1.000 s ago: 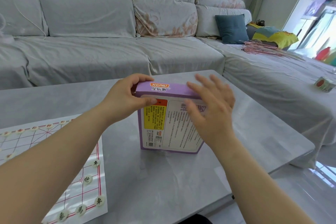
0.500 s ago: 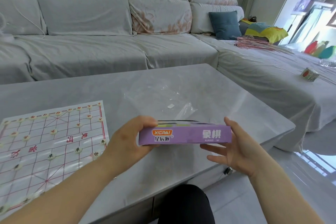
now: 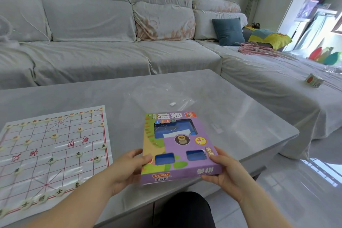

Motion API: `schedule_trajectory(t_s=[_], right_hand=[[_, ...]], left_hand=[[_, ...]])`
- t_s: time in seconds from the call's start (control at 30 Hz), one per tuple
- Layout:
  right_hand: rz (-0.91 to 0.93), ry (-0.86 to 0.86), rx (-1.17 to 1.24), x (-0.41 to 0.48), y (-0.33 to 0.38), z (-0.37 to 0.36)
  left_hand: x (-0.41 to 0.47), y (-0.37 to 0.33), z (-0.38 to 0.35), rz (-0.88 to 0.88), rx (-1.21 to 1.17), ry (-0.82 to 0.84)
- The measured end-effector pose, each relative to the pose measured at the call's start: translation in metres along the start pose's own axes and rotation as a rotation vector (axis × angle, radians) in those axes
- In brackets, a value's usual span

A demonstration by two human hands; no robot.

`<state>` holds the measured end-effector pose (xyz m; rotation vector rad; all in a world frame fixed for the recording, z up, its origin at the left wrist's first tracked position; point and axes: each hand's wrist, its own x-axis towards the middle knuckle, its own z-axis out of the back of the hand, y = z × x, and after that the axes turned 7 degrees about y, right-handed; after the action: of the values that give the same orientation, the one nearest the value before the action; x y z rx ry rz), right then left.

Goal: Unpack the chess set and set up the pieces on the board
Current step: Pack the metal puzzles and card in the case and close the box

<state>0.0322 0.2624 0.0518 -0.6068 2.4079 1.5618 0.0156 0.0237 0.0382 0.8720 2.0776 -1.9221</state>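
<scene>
Sofa (image 3: pixel 111 52): grey-covered, runs behind and to the right of the tabletop; we see no part for it in the task.
Tabletop (image 3: pixel 231 116): grey and glossy; it carries the board at its left and a wrapper near its middle.
Board (image 3: pixel 42 146): a paper sheet with red lines, unfolded and lying flat at the left, its left part cut off by the frame. We judge the unfolding done.
Wrapper (image 3: pixel 166 98): clear plastic, lying loose beyond the box and apart from it. We judge the unwrapping done.
Box (image 3: pixel 177 146): purple, face up, held at the near edge of the tabletop just right of the board. Its cut-out windows show a blue tray and no piece that we can make out, so we take it as emptied. Whether it rests on the tabletop or is held just above it, we cannot tell.
Left hand (image 3: pixel 127 170): grips the box's near left corner, thumb on top.
Right hand (image 3: pixel 227 174): grips the near right corner, thumb on top, fingers curled beneath.
Pieces (image 3: pixel 79 154): pale discs on the line crossings, in a row along the far edge, a row along the near edge and others between. We judge the set-up complete or nearly so; a full count is not possible. Likely left: putting the box aside.
</scene>
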Motion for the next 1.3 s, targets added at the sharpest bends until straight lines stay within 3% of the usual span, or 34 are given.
schedule_trajectory(t_s=[0.17,0.33,0.5,0.7,0.87,1.3], right_hand=[[0.071,0.021,0.008,0.011,0.003,0.01],[0.137,-0.046,0.045,0.024,0.011,0.027],[0.144,-0.12,0.029,0.031,0.016,0.065],[0.109,-0.099,-0.001,0.052,0.011,0.101],[0.122,-0.046,0.008,0.067,0.011,0.121],[0.235,-0.168,0.051,0.052,0.038,0.14]], left_hand=[[0.003,-0.012,0.002,-0.056,0.057,-0.03],[0.039,-0.037,0.019,-0.287,0.476,-0.341],[0.108,-0.063,0.024,-0.349,1.02,-0.26],[0.191,-0.08,0.017,-0.298,1.309,-0.197],[0.23,-0.078,0.029,-0.164,1.241,-0.115],[0.22,-0.071,0.045,-0.234,1.377,-0.124]])
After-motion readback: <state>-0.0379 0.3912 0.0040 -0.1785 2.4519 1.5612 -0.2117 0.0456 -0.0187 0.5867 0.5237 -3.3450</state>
